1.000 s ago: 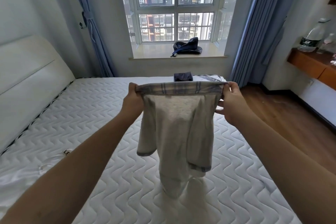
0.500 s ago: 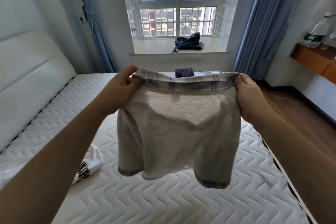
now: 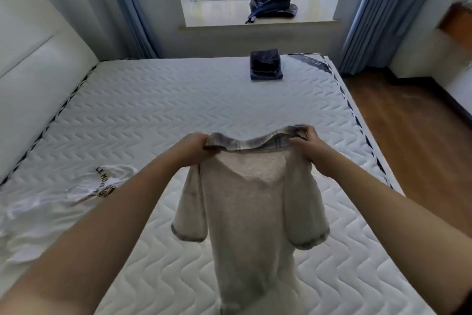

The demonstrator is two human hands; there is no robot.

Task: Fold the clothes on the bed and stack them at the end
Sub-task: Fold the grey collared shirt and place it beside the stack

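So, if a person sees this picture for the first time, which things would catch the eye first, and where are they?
First, the grey shirt in the centre foreground, held up over the mattress by its plaid collar, the left hand and right hand gripping either end. Next, the folded dark clothes at the far edge of the mattress, below the window. Then the crumpled white T-shirt with dark lettering, lying at the left.

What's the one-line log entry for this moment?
step: folding | left hand: grips grey shirt collar | right hand: grips collar | folded navy pile: far end | white shirt: unfolded
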